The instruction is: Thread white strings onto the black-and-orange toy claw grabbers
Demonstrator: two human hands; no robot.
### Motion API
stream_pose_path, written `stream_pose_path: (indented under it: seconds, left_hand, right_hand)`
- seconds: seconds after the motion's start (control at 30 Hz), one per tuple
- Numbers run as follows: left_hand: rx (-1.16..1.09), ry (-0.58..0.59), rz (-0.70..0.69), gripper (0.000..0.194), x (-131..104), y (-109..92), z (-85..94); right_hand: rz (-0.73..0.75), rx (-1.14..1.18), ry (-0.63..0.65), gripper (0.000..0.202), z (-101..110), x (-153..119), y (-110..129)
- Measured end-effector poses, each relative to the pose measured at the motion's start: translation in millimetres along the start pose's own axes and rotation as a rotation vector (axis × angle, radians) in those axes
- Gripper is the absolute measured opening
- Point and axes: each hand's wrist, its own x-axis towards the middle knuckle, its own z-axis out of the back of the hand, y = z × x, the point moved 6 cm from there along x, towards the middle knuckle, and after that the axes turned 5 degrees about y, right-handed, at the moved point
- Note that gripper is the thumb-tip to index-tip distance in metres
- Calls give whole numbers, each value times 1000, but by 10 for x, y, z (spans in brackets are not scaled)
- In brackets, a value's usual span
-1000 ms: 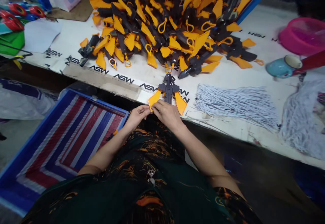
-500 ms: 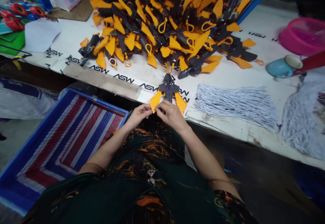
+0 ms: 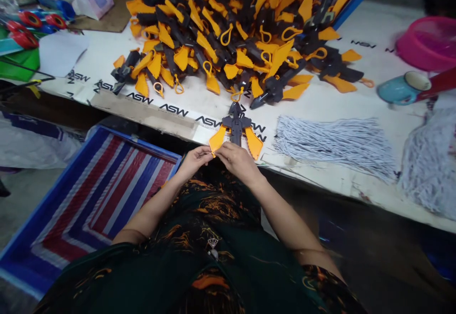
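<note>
Wingtip (image 3: 213,152) of a black-and-orange plastic toy (image 3: 235,126) is pinched by closed fingers of the left hand (image 3: 193,160) and right hand (image 3: 240,161).

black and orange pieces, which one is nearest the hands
The piece in front of the pile, one orange wing at the left hand and right hand.

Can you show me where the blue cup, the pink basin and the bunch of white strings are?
blue cup (image 3: 396,90): head view, on its side wall
pink basin (image 3: 409,56): head view, on its outer wall
bunch of white strings (image 3: 335,144): head view, middle of the strands
</note>
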Motion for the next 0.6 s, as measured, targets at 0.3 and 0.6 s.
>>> stream_pose_path:
  seconds: [0.3,0.6]
  left_hand:
    - [453,-9,-194,28,-161,-442,178]
    - [-41,-154,-98,41,-451,-487,704]
  right_hand:
    - [-82,-176,45,34,36,19,62]
    - [-157,-123,-50,35,88,-60,21]
